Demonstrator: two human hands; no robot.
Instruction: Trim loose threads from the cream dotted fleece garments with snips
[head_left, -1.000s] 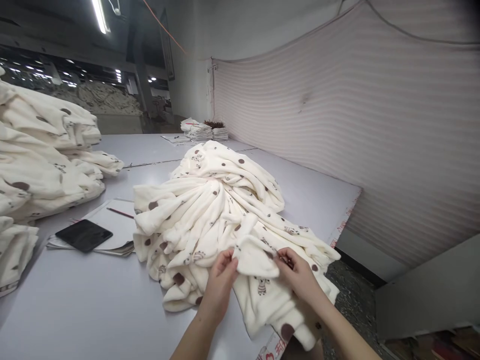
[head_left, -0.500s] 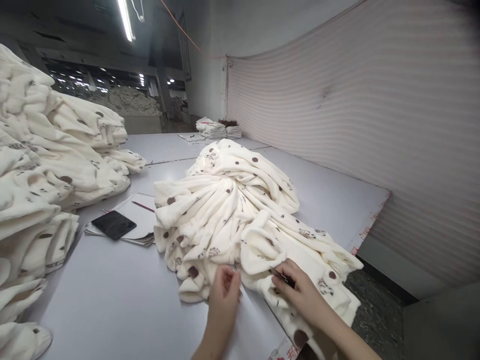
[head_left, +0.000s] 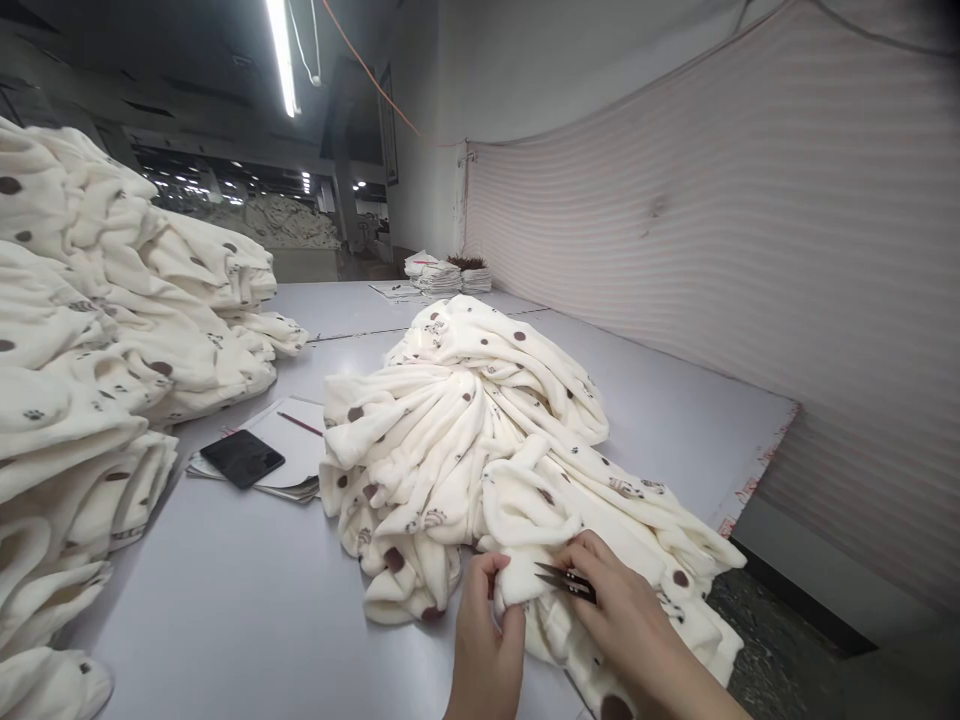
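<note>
A cream plush garment (head_left: 420, 450) with brown dots and small animal prints lies bunched on the table in front of me. My left hand (head_left: 491, 620) pinches a fold of its edge between thumb and fingers. Thread snips (head_left: 568, 581) with a black handle are in my right hand (head_left: 619, 610), their pointed blades directed left over the white fabric near my left fingers. The fingers of the right hand are wrapped around the snips and also rest against the cloth. A rounded, open-looking part of the garment stands just above both hands.
A tall heap of similar plush fabric (head_left: 135, 300) fills the left side. A black phone (head_left: 242, 458) lies on papers (head_left: 289, 450) beside a dark red pencil (head_left: 300, 424). Stacked white pieces (head_left: 435, 275) stand at the table's far end. A striped cloth sheet (head_left: 712, 220) hangs along the right.
My left hand has moved right and now grips the garment's edge. The snips show more clearly, with blades over the cloth. The whole view has shifted slightly.
</note>
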